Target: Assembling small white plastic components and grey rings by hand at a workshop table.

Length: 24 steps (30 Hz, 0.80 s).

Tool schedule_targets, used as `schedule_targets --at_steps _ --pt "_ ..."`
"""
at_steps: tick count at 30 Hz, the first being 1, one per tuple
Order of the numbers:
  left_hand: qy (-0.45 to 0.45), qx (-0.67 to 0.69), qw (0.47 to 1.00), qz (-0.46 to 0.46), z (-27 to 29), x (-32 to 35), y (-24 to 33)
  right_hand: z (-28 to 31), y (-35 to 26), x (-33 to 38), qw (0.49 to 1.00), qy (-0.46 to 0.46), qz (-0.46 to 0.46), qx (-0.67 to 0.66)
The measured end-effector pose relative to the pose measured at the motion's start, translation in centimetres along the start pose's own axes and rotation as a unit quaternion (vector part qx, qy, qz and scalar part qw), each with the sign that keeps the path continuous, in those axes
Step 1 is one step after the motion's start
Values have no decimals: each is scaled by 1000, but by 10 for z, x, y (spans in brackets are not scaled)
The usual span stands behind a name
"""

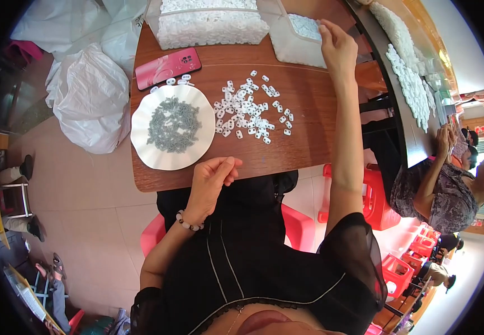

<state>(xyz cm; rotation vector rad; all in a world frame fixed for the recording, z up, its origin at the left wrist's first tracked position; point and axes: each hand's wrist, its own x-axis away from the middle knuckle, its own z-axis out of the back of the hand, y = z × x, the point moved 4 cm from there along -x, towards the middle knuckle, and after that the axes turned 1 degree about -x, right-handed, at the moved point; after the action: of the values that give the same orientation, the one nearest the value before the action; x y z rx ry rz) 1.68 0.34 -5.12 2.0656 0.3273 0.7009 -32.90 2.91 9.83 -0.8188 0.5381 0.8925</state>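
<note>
My left hand is closed at the table's near edge, just below a white wavy-rimmed plate. Its thumb presses on the curled fingers, and anything between them is too small to make out. Small grey metallic pieces, like springs or pins, lie heaped on the plate. Right of the plate, small white plastic pieces with dark holes are scattered on the table. My right arm reaches far forward. The right hand is pinched at the right rim of a clear plastic box holding small white parts; what it grips is unclear.
A larger clear box full of white pieces stands at the far edge. A pink phone lies behind the plate. White sacks rest left of the table. At right, a person works at a dark table near red stools.
</note>
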Motion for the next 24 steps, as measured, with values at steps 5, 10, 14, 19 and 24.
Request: schedule_targets --at_steps 5,10,14,19,24 --pt "25 14 1000 5 13 0 0 -18 5 -12 997 19 32 71" --pt "23 11 1000 16 20 0 1 -49 -59 63 964 -210 21 -162" --pt "-6 16 1000 24 13 -3 5 -71 -80 108 925 -354 117 -79" --pt "-20 16 999 35 11 -2 10 -81 -72 114 928 -347 123 -60" --pt "-24 17 999 38 11 -3 12 -85 -58 108 944 -306 119 -31"
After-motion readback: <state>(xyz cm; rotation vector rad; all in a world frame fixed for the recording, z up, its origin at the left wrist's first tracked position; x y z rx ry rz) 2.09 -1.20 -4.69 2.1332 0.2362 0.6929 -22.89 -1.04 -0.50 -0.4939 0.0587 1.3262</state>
